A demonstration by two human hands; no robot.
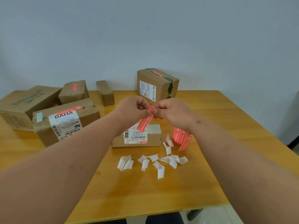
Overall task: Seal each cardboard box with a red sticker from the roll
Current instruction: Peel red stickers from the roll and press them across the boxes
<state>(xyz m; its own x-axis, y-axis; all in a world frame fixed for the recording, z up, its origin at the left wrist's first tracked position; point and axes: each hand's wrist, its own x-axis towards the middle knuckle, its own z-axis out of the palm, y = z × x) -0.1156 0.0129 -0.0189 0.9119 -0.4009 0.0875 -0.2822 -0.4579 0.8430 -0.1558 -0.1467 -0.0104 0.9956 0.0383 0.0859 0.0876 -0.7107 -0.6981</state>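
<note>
Your left hand (134,109) and right hand (171,111) meet above the middle of the table (210,113), both with fingertips curled in and pinching the top end of one red sticker (146,121). The strip hangs down and towards seven o'clock from the pinch, its lower end over the small box (137,139) lying just below your hands. You look to be working the backing loose at that top corner.

Expect the sticker to be nearly weightless, limp and thin; once bared, the glue side will likely cling to skin or fold onto itself. Hold it by the very ends only, keep it taut between both hands, and let the middle land on the box seam first.

The sticker roll (180,136) stands at four o'clock from your hands, just right of the small box, a loose tail drooping to the table. Curled white backing scraps (159,162) lie scattered at six o'clock, nearer you.

As for the boxes: the small one shows a barcode label and no red strip on top that you can make out, so it is probably next. The BAHA box (64,123) at nine o'clock, the little box (73,92) behind it and the tall box (157,86) at twelve each carry a red strip. The large open box (21,105) at far left has something red inside, mostly hidden. A narrow box (105,92) at eleven o'clock shows no sticker from here.
</note>
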